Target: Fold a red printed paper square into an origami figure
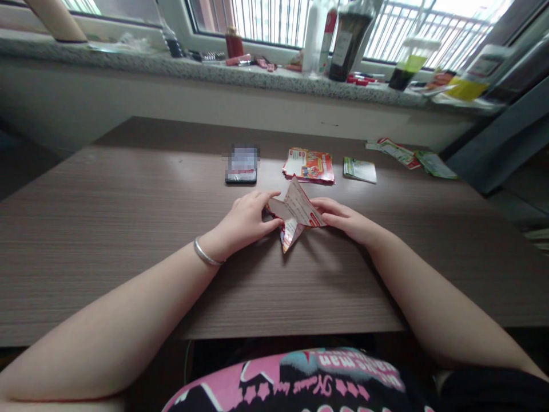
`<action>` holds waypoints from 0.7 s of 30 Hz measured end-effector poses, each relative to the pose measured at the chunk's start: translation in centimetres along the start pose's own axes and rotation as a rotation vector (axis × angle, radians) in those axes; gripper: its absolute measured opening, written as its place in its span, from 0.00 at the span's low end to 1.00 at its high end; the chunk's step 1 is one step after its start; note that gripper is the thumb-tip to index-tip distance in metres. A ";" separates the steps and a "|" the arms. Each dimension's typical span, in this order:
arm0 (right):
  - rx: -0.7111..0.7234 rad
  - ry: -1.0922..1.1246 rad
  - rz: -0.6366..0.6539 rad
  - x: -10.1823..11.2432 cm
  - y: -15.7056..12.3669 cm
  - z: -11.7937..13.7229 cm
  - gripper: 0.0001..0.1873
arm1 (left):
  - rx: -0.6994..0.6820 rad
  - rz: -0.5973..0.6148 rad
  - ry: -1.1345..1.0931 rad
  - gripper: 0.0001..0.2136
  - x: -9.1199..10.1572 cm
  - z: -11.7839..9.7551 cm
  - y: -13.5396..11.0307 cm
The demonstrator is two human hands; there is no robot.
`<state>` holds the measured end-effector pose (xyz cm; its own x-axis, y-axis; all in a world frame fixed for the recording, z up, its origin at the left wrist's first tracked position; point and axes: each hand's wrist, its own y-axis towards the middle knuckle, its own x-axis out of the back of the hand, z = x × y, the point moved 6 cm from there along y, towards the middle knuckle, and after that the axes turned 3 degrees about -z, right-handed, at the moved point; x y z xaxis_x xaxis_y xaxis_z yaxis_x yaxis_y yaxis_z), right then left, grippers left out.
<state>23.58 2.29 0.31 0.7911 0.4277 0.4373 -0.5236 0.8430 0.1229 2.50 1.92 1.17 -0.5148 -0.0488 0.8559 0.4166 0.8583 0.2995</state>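
Observation:
A folded printed paper, creased into a pointed shape with red and white print, lies on the brown wooden table. My left hand pinches its left side, fingers curled on the paper; a silver bangle sits on that wrist. From the other side, my right hand grips the paper's right edge with fingers pressed together. One flap of the paper stands up between the two hands.
Behind the paper lie a dark phone, a stack of orange leaflets, a green-white leaflet and more leaflets at far right. Bottles and jars stand on the granite windowsill.

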 end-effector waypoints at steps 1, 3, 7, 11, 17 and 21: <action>-0.004 -0.010 -0.008 -0.1 0.0 -0.1 0.24 | -0.001 0.009 0.005 0.25 0.0 0.0 0.1; -0.021 -0.005 -0.035 -0.3 0.1 -0.4 0.25 | -0.002 0.013 0.014 0.22 0.2 0.0 0.1; -0.078 0.001 -0.119 -0.4 0.1 -1.0 0.22 | -0.022 0.014 -0.001 0.17 0.3 -0.3 0.2; -0.071 -0.115 -0.165 -0.4 0.0 -0.6 0.19 | -0.014 0.029 -0.005 0.12 0.4 -0.5 0.1; 0.009 -0.133 -0.073 -1.0 -0.1 0.3 0.28 | 0.028 0.024 -0.001 0.13 0.5 -0.3 0.1; -0.004 0.007 0.036 -1.7 -0.2 -0.1 0.34 | 0.138 0.003 -0.078 0.16 0.3 0.3 0.1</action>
<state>22.38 1.42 -0.52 0.7742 0.4598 0.4349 -0.5502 0.8286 0.1034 2.20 2.17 1.37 -0.5725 -0.0109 0.8198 0.3142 0.9207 0.2316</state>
